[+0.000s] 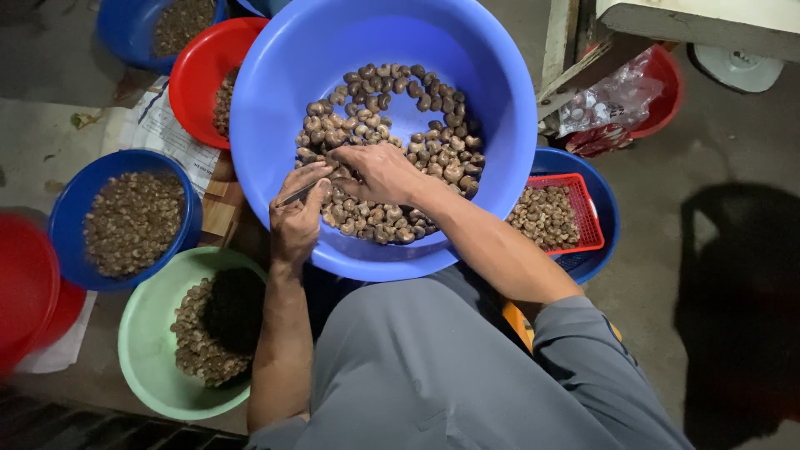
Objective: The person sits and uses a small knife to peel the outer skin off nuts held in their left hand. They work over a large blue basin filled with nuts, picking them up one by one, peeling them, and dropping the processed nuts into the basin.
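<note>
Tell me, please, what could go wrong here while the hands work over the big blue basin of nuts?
The left hand holds a thin metal tool right beside the right hand, so a slip might nick a finger. The big blue basin seems to rest on the lap, so it could tip and spill nuts towards the green bowl.

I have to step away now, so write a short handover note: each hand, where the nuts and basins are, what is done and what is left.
Left hand: grips a thin metal tool at the big blue basin.
Right hand: on the cashew nuts inside it, pinching one; which cannot be told.
Done: nuts lie in the green basin, small blue basin and red basket.
Left: many nuts remain in the big basin.
</note>
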